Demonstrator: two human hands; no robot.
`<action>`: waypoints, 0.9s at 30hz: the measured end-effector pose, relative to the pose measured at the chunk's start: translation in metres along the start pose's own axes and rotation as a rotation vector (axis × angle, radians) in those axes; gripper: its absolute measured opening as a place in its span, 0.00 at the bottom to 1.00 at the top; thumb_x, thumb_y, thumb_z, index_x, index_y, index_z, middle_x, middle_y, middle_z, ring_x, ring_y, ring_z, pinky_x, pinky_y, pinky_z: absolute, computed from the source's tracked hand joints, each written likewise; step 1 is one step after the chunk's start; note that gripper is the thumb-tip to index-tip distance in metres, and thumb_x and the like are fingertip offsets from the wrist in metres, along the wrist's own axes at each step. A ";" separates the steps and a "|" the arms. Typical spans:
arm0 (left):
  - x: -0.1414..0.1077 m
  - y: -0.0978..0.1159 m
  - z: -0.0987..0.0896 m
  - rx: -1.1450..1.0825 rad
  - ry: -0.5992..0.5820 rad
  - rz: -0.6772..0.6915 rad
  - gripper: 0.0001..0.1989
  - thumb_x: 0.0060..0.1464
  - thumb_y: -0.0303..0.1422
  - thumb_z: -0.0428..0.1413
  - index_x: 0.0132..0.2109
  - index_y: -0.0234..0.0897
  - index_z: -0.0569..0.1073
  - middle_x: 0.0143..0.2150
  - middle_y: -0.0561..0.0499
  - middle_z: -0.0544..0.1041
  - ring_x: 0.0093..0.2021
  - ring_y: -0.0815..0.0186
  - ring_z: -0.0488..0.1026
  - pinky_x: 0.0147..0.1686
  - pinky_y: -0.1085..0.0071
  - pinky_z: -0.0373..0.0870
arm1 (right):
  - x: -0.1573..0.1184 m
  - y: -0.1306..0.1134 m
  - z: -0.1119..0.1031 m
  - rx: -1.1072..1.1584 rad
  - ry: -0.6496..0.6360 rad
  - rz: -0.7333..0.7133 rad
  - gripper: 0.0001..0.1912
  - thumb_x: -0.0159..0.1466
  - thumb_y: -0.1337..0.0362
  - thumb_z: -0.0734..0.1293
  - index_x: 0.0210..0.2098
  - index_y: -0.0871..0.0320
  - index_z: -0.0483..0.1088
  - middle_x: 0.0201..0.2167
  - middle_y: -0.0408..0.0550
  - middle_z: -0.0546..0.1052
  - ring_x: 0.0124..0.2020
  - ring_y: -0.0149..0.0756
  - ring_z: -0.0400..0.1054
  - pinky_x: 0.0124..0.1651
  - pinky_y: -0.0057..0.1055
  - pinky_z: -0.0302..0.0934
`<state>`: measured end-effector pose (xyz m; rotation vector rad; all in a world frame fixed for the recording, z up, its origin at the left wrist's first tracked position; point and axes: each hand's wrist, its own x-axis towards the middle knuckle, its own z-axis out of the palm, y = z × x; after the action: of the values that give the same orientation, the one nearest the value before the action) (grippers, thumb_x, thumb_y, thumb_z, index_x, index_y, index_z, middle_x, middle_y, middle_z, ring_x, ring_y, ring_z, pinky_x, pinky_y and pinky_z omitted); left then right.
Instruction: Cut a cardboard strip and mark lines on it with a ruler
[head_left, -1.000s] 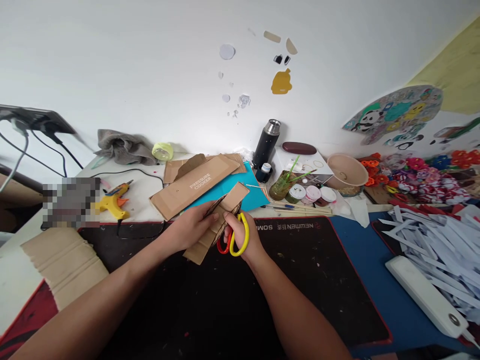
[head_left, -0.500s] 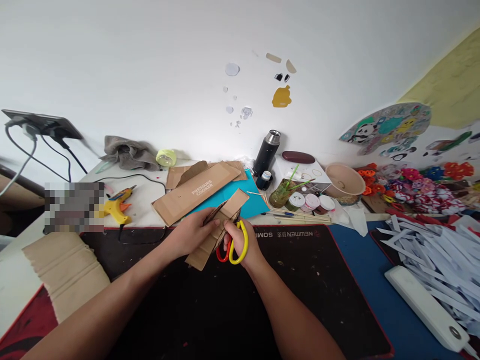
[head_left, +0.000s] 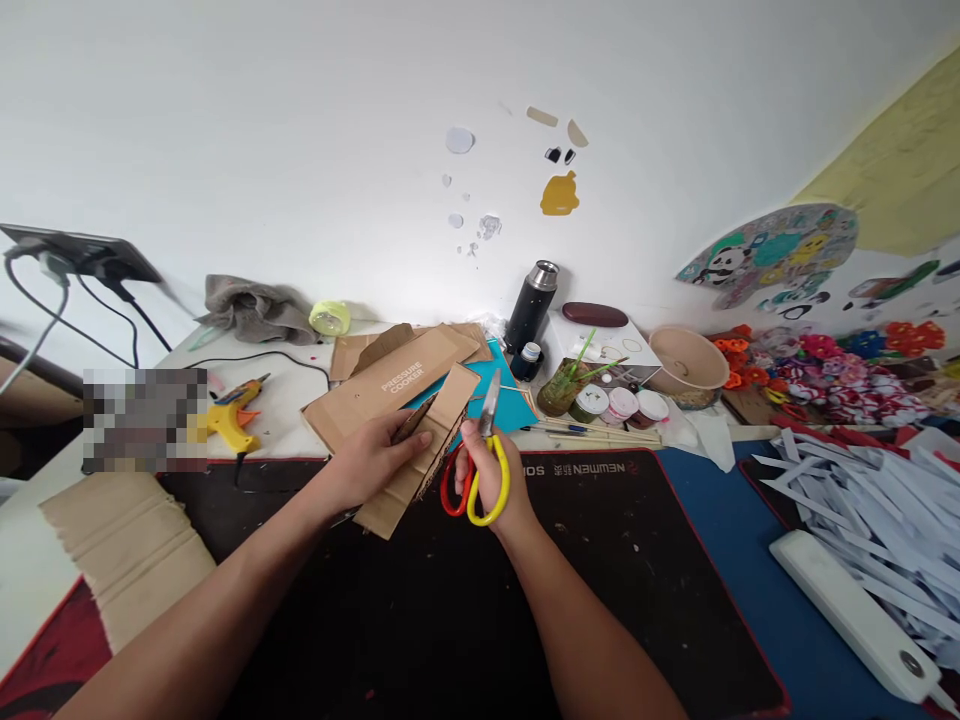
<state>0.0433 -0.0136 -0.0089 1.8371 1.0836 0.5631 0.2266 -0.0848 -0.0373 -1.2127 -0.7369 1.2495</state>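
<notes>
My left hand (head_left: 375,458) pinches the corrugated cardboard strip (head_left: 448,405) over the black desk mat (head_left: 637,570); my right hand (head_left: 517,492), wrapped round the scissors (head_left: 490,402), has brought them clear beside it, so cutting seems paused.

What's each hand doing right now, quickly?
Left hand: closed, holding a folded cardboard piece.
Right hand: closed, holding scissors by the handles.

A single view is given by a camera worn on the head, pointed forward and down across the tabletop (head_left: 286,418) towards the wall (head_left: 315,130), which is caught across the upper half. The left hand (head_left: 371,465) and right hand (head_left: 490,478) are seen from close behind and above, near mid-frame, with both forearms (head_left: 255,560) cut by the lower edge.
</notes>
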 end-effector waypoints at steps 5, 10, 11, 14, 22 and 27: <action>-0.001 -0.005 -0.004 0.059 -0.005 -0.021 0.30 0.61 0.63 0.55 0.45 0.40 0.81 0.38 0.50 0.82 0.38 0.56 0.76 0.38 0.64 0.71 | 0.011 -0.009 -0.015 0.100 0.130 -0.126 0.39 0.62 0.33 0.76 0.54 0.60 0.75 0.16 0.33 0.70 0.13 0.31 0.65 0.16 0.25 0.59; -0.003 -0.007 -0.001 0.135 -0.013 -0.048 0.30 0.60 0.60 0.55 0.52 0.41 0.82 0.41 0.49 0.85 0.41 0.52 0.79 0.41 0.62 0.72 | 0.012 -0.014 -0.020 0.083 0.135 -0.199 0.37 0.62 0.34 0.76 0.54 0.59 0.74 0.16 0.32 0.70 0.13 0.30 0.64 0.16 0.24 0.58; -0.004 -0.006 0.000 0.149 -0.006 -0.052 0.30 0.60 0.59 0.55 0.52 0.42 0.82 0.43 0.48 0.86 0.42 0.51 0.79 0.42 0.61 0.72 | 0.011 -0.015 -0.018 0.068 0.126 -0.201 0.37 0.62 0.34 0.76 0.53 0.59 0.74 0.15 0.32 0.70 0.12 0.30 0.64 0.15 0.24 0.58; -0.007 -0.002 0.005 0.179 0.010 -0.064 0.27 0.60 0.58 0.56 0.52 0.43 0.83 0.47 0.46 0.87 0.45 0.48 0.80 0.45 0.60 0.73 | 0.008 -0.015 -0.014 0.006 0.114 -0.189 0.32 0.61 0.36 0.77 0.47 0.56 0.73 0.15 0.32 0.70 0.12 0.31 0.64 0.15 0.24 0.60; -0.010 0.009 0.008 0.159 -0.033 -0.051 0.26 0.60 0.59 0.54 0.45 0.43 0.83 0.40 0.49 0.86 0.40 0.53 0.79 0.41 0.62 0.72 | 0.006 -0.015 -0.012 -0.037 0.175 -0.209 0.25 0.63 0.41 0.78 0.39 0.53 0.68 0.14 0.32 0.70 0.13 0.30 0.64 0.16 0.24 0.61; -0.011 0.008 0.012 0.133 0.001 -0.049 0.28 0.61 0.59 0.54 0.52 0.43 0.83 0.47 0.49 0.87 0.44 0.52 0.80 0.45 0.61 0.73 | 0.007 -0.013 -0.014 0.003 0.195 -0.215 0.26 0.62 0.39 0.77 0.39 0.53 0.69 0.15 0.32 0.69 0.12 0.30 0.64 0.16 0.24 0.60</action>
<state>0.0501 -0.0303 -0.0069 1.9194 1.1880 0.4726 0.2455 -0.0802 -0.0297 -1.1999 -0.7011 0.9408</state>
